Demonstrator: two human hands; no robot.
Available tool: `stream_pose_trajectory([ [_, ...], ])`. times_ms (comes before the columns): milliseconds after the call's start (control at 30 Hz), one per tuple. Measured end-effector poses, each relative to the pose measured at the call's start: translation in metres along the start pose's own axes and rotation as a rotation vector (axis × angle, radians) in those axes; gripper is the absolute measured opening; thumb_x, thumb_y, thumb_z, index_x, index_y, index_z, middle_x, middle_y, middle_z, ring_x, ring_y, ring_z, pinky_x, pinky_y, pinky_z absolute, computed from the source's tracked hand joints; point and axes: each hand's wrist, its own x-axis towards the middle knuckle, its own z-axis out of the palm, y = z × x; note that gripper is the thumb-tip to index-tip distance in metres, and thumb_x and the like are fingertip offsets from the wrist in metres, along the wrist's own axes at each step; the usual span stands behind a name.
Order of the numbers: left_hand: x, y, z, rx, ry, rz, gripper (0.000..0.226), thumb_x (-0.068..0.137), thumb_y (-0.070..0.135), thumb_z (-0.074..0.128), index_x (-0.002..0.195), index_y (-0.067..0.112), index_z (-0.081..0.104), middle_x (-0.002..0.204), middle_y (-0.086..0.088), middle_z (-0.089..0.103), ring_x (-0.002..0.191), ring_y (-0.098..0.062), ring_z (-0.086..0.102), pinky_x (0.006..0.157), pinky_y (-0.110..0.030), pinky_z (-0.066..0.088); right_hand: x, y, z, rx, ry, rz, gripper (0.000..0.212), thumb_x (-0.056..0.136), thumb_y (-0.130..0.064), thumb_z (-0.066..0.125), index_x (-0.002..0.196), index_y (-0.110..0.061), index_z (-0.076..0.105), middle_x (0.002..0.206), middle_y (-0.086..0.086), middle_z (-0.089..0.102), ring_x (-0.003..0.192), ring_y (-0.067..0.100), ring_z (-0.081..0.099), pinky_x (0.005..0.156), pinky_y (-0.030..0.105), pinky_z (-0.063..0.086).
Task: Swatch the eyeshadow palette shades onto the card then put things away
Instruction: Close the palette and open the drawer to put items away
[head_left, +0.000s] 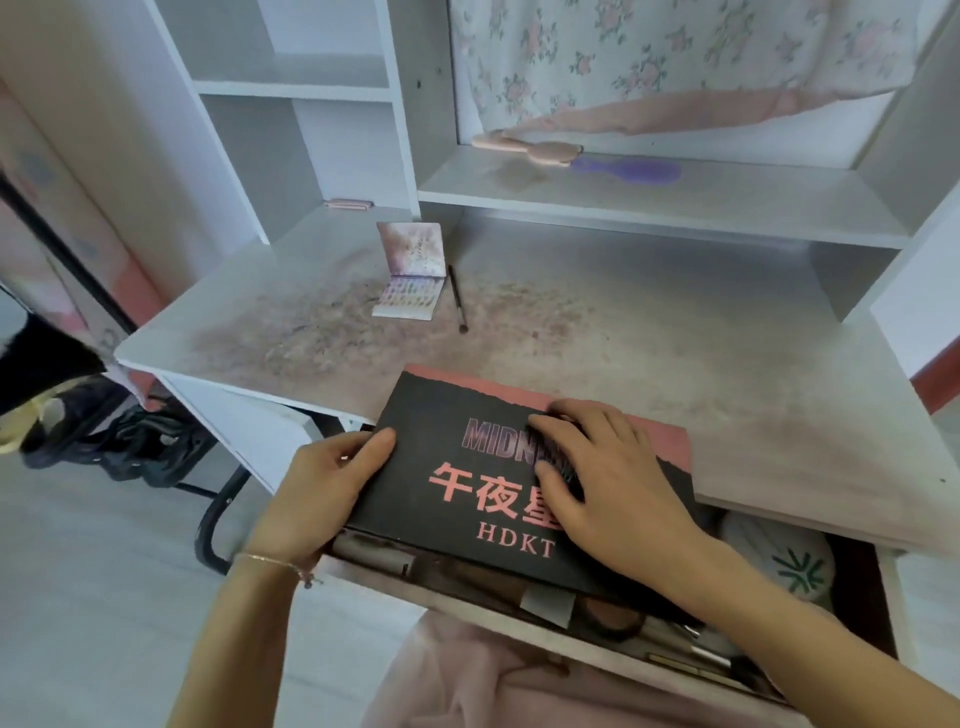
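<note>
A flat black box (467, 499) with pink lettering and a pink back edge lies tilted, half on the desk's front edge and half over the open drawer (519, 623). My left hand (317, 493) grips its left edge, thumb on top. My right hand (608, 488) lies on the lid with fingers spread, pressing a small dark ribbed thing (558, 460) against it. Farther back on the desk stands a small open eyeshadow palette (410, 291), lid upright, with a thin dark brush (457, 299) lying just to its right. I cannot make out a swatch card.
The white desktop (675, 322) is smeared with powder stains. The drawer holds brushes, compacts and a white pouch (789, 561). A pink comb (524, 145) and a purple brush (628, 169) lie on the shelf. Dark bags (104, 431) sit on the floor at left.
</note>
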Motion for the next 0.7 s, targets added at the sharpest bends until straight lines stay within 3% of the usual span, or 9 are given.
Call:
stream_pose_trajectory([
  [100, -0.008, 0.004, -0.024, -0.007, -0.002, -0.024, 0.021, 0.088, 0.029, 0.056, 0.082, 0.015, 0.071, 0.068, 0.002, 0.073, 0.055, -0.006, 0.065, 0.048, -0.013, 0.047, 0.01, -0.025, 0.009, 0.079, 0.021, -0.085, 0.041, 0.091, -0.03, 0.045, 0.131, -0.022, 0.045, 0.136, -0.004, 0.041, 0.125, 0.013, 0.028, 0.106, 0.029, 0.018],
  [200, -0.019, 0.005, -0.043, -0.02, 0.013, -0.071, 0.023, 0.088, 0.027, 0.056, 0.081, 0.011, 0.07, 0.061, -0.001, 0.07, 0.045, -0.009, 0.061, 0.037, -0.013, 0.042, 0.016, -0.046, 0.018, 0.125, 0.018, -0.137, 0.039, 0.091, -0.031, 0.044, 0.129, -0.021, 0.047, 0.134, -0.004, 0.042, 0.123, 0.013, 0.028, 0.104, 0.029, 0.017],
  [333, -0.03, 0.0, -0.062, -0.083, 0.048, -0.143, 0.024, 0.086, 0.027, 0.058, 0.085, 0.007, 0.071, 0.076, -0.011, 0.073, 0.059, -0.017, 0.067, 0.049, -0.019, 0.052, 0.021, -0.066, 0.027, 0.138, -0.011, -0.189, 0.039, 0.092, -0.032, 0.04, 0.13, -0.022, 0.045, 0.135, -0.005, 0.04, 0.122, 0.014, 0.026, 0.103, 0.03, 0.016],
  [467, -0.04, -0.008, -0.073, -0.057, 0.074, -0.17, 0.024, 0.086, 0.029, 0.058, 0.087, 0.008, 0.071, 0.075, -0.013, 0.073, 0.056, -0.018, 0.066, 0.045, -0.02, 0.049, 0.018, -0.077, 0.032, 0.145, -0.046, -0.238, 0.039, 0.093, -0.034, 0.038, 0.13, -0.023, 0.044, 0.135, -0.006, 0.039, 0.124, 0.014, 0.027, 0.104, 0.03, 0.015],
  [600, -0.045, -0.012, -0.083, -0.021, 0.066, -0.196, 0.024, 0.083, 0.033, 0.059, 0.085, 0.013, 0.072, 0.076, -0.012, 0.073, 0.061, -0.023, 0.067, 0.054, -0.028, 0.054, 0.011, -0.085, 0.037, 0.205, -0.104, -0.293, 0.038, 0.093, -0.032, 0.04, 0.129, -0.022, 0.045, 0.137, -0.004, 0.037, 0.125, 0.014, 0.026, 0.103, 0.029, 0.019],
  [700, -0.043, -0.017, -0.078, 0.058, 0.072, -0.183, 0.023, 0.084, 0.035, 0.06, 0.081, 0.016, 0.073, 0.072, -0.008, 0.073, 0.057, -0.019, 0.066, 0.049, -0.022, 0.049, 0.009, -0.083, 0.044, 0.24, -0.186, -0.296, 0.038, 0.093, -0.032, 0.04, 0.13, -0.025, 0.043, 0.141, -0.003, 0.033, 0.129, 0.016, 0.025, 0.107, 0.03, 0.022],
])
